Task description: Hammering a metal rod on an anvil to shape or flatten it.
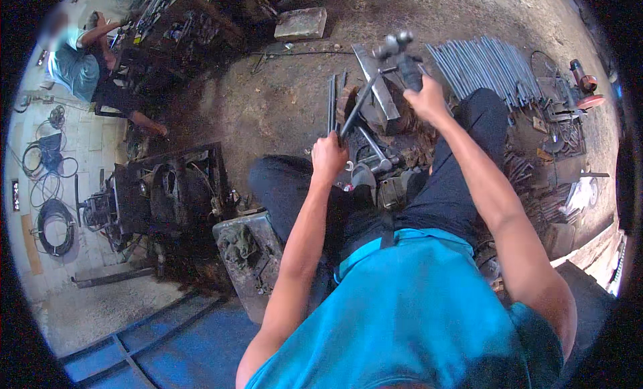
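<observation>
My right hand point(427, 99) is closed round the dark handle of a hammer point(395, 45), raised above a flat steel bar; its head is blurred. My left hand point(328, 156) grips a dark metal rod point(359, 106) that slants up and right, its far end bent beside the hammer. Under the rod lies the flat steel bar point(377, 84), tilted across a block point(400, 124) on the ground. Just right of my left hand rests a second hammer point(376, 153) with a pale handle. Thin straight rods point(331, 102) stand out beyond my left hand.
A large row of grey metal rods point(483, 71) lies to the far right, near a machine with a red disc point(589, 101). A greasy machine point(171, 184) stands left, by a metal box point(249, 251). Another person point(75, 71) sits far left. A stone block point(301, 24) lies ahead.
</observation>
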Demonstrator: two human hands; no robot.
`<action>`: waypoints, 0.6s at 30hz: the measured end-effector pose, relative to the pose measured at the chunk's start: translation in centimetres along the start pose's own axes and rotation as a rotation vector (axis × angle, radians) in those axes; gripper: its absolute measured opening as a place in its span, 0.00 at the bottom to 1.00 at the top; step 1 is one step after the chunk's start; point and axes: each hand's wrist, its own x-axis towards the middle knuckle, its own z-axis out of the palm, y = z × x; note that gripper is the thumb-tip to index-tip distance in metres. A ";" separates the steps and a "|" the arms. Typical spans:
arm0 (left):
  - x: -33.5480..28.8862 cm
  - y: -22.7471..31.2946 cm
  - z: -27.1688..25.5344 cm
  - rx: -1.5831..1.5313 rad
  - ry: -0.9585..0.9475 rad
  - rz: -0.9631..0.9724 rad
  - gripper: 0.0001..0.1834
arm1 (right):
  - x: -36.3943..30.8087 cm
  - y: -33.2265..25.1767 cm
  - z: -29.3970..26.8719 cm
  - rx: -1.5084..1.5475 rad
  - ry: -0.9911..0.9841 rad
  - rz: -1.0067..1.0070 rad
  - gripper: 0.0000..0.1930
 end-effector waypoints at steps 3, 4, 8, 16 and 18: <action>-1.0 0.0 0.6 -0.140 0.093 -0.022 0.17 | 4.9 -6.4 -4.5 0.084 0.029 -0.104 0.14; -0.9 -0.3 1.4 -0.177 0.088 0.003 0.17 | 6.7 -7.5 -5.4 -0.016 0.166 -0.262 0.14; -0.9 -0.5 1.2 -0.036 -0.115 -0.015 0.22 | 8.1 -19.1 -12.5 0.208 0.232 -0.427 0.13; -1.3 -0.9 3.8 -0.127 -0.247 -0.081 0.29 | 4.6 -8.6 -3.3 0.267 0.333 -0.438 0.09; -1.5 -1.2 3.6 -0.128 -0.235 -0.092 0.30 | -0.6 0.6 1.0 -0.123 0.213 -0.293 0.19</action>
